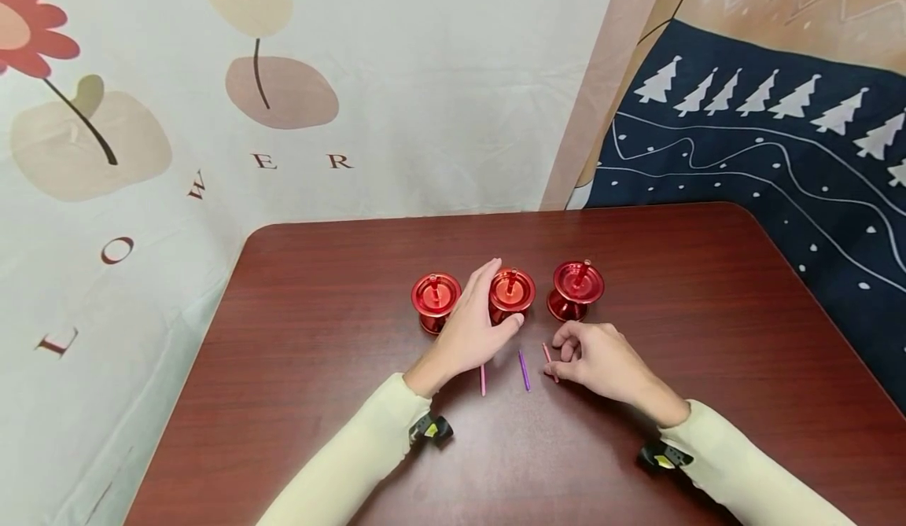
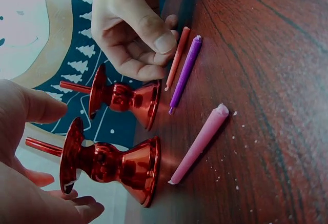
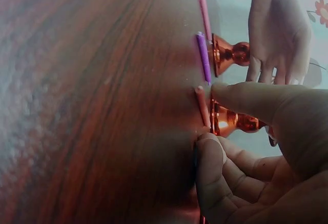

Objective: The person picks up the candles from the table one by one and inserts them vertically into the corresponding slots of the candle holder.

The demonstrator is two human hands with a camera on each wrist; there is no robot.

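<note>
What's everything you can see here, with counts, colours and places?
Table: 1, reddish-brown, under the other objects
Candle holders: 3, shiny red, in a row on the table
Purple candle: 1, purple, lying in front of the middle holder
Pink candle: 1, pink, left of the purple one
Orange-red candle: 1, orange-red, right of the purple one
Flower-print cloth: 1, off-white, behind table, left
Tree-print cloth: 1, navy and white, behind table, right
Wrist cameras: 2, black and yellow-green, one per wrist
Sleeves: 2, pale yellow, over the forearms
Hands: 2, bare, left around the middle holder, right by the orange-red candle
</note>
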